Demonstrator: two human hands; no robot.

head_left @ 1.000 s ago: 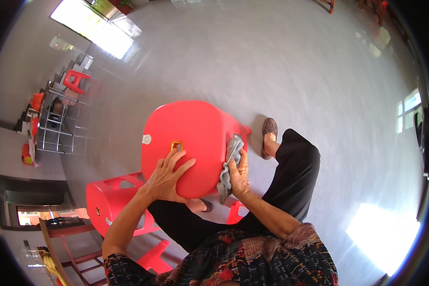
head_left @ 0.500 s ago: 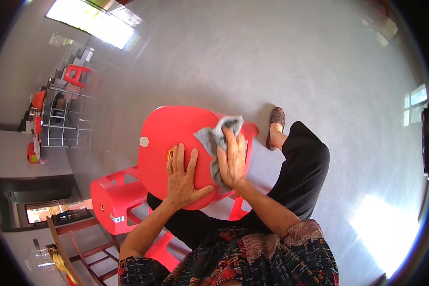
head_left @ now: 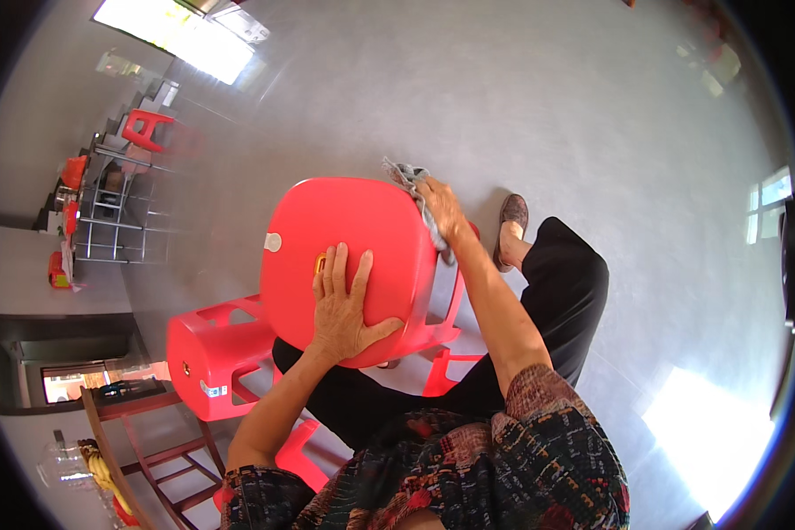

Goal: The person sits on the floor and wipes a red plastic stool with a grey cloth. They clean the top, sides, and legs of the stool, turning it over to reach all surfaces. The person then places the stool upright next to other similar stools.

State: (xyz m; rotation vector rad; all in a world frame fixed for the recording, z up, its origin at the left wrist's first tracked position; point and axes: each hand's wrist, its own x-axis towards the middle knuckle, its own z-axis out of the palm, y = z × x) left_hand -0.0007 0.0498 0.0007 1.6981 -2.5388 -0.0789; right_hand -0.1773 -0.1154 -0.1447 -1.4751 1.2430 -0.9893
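Note:
A red plastic stool (head_left: 327, 208) stands before me, its rounded seat facing up, with a pale round sticker on its left edge. My left hand (head_left: 341, 305) lies flat on the seat, fingers spread, next to a small yellow label partly under the fingertips. At the seat's far right edge, my right hand (head_left: 442, 208) is closed on a grey cloth (head_left: 406, 177). The cloth drapes over the rim and down the stool's right side. Part of it is hidden beneath the fingers.
Another red stool (head_left: 208, 358) lies tipped at the left, near a wooden chair (head_left: 163, 459). Bananas (head_left: 106, 477) are at the lower left. A metal-framed rack (head_left: 110, 212) and a further red stool (head_left: 147, 130) stand along the far left wall. My shoe (head_left: 514, 212) rests on the grey floor.
My right hand has moved with the cloth from the seat's top to its far right edge. The left hand stays flat on the seat, and the stool appears slightly tilted or shifted.

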